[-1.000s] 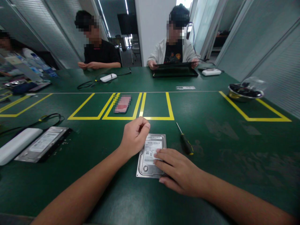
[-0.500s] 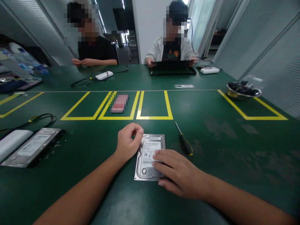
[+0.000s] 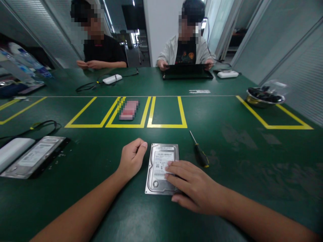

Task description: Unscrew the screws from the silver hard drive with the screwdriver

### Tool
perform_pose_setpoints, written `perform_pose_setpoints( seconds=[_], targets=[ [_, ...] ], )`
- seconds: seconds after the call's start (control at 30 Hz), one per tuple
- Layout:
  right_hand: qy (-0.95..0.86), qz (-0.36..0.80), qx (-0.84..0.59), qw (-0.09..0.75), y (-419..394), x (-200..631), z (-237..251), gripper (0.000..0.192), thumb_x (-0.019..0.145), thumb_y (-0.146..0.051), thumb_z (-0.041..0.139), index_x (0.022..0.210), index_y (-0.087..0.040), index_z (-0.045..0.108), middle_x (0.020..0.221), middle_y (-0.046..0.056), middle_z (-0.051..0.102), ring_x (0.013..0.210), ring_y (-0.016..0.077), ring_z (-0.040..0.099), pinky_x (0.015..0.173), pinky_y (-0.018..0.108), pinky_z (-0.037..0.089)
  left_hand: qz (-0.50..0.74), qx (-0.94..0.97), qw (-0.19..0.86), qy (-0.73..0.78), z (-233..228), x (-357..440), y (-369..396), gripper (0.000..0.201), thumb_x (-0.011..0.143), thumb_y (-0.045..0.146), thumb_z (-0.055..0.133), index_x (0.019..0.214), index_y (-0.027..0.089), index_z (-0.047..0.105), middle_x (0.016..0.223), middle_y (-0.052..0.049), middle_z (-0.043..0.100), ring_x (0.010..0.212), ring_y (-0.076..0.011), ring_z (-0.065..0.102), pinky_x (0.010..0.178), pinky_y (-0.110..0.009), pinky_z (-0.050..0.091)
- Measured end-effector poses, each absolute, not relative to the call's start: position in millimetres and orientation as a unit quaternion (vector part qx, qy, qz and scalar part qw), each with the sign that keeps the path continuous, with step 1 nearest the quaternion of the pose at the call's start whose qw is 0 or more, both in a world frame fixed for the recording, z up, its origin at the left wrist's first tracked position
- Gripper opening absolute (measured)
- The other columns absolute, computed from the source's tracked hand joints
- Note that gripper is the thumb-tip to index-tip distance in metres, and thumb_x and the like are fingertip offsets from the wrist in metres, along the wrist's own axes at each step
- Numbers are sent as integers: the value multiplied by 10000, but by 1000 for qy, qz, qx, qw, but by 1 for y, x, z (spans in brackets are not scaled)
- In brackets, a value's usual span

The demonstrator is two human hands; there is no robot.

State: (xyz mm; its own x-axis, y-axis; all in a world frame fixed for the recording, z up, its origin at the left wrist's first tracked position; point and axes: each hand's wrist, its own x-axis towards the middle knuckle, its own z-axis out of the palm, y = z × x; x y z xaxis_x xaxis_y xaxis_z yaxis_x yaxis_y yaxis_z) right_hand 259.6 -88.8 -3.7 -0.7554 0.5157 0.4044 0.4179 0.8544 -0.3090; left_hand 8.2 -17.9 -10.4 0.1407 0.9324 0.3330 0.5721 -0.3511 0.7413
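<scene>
A silver hard drive (image 3: 157, 183) with a white label lies flat on the table in front of me. My right hand (image 3: 191, 185) rests over its right side, fingers spread across the label and thumb by the lower right corner. To the left of the drive, apart from it, is my left hand (image 3: 133, 157), its fingers curled in and the thumb against the index finger. Whatever is inside that hand, if anything, is hidden. A screwdriver (image 3: 200, 154) with a black and yellow handle lies to the right of the drive, tip pointing away.
A second hard drive (image 3: 37, 156) lies at the left beside a white power bank (image 3: 17, 149) with a black cable. Yellow tape (image 3: 166, 126) marks boxes across the green table. A metal bowl (image 3: 263, 101) of dark items stands at the far right. Two people sit opposite.
My left hand has drawn back to the left and slightly down, away from the hard drive's upper left corner. My right hand stays on the drive.
</scene>
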Motion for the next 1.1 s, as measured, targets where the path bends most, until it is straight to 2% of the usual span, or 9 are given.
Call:
perform_pose_setpoints(
  seconds=[0.13,0.33,0.77,1.1],
  targets=[
    [-930,93,-254,248,-89,258,-4,458,907,-395,591,1255,-99,575,1301,159,621,1293,292,517,1085,477,445,396,716,235,525,-8,6,-22,287,931,303,506,674,176,523,598,31,479,569,-117,458,561,-252,352],
    [-929,91,-264,241,-90,256,-5,437,909,-363,585,1265,-109,572,1301,150,620,1288,287,519,1081,475,448,373,762,215,483,-5,12,-23,217,907,260,538,714,170,575,650,11,565,602,-121,515,588,-252,386],
    [-930,99,-258,241,-89,254,-6,440,909,-338,584,1289,-120,545,1301,148,615,1307,274,494,1094,472,428,335,781,230,473,-10,7,-20,258,916,311,536,696,176,542,594,27,530,554,-117,483,553,-246,364],
    [-930,103,-261,236,-90,255,-6,444,911,-345,583,1292,-122,543,1309,144,608,1303,277,497,1095,470,430,328,785,239,467,-11,8,-20,191,915,296,549,777,171,591,614,31,542,569,-117,501,582,-252,381]
  ],
)
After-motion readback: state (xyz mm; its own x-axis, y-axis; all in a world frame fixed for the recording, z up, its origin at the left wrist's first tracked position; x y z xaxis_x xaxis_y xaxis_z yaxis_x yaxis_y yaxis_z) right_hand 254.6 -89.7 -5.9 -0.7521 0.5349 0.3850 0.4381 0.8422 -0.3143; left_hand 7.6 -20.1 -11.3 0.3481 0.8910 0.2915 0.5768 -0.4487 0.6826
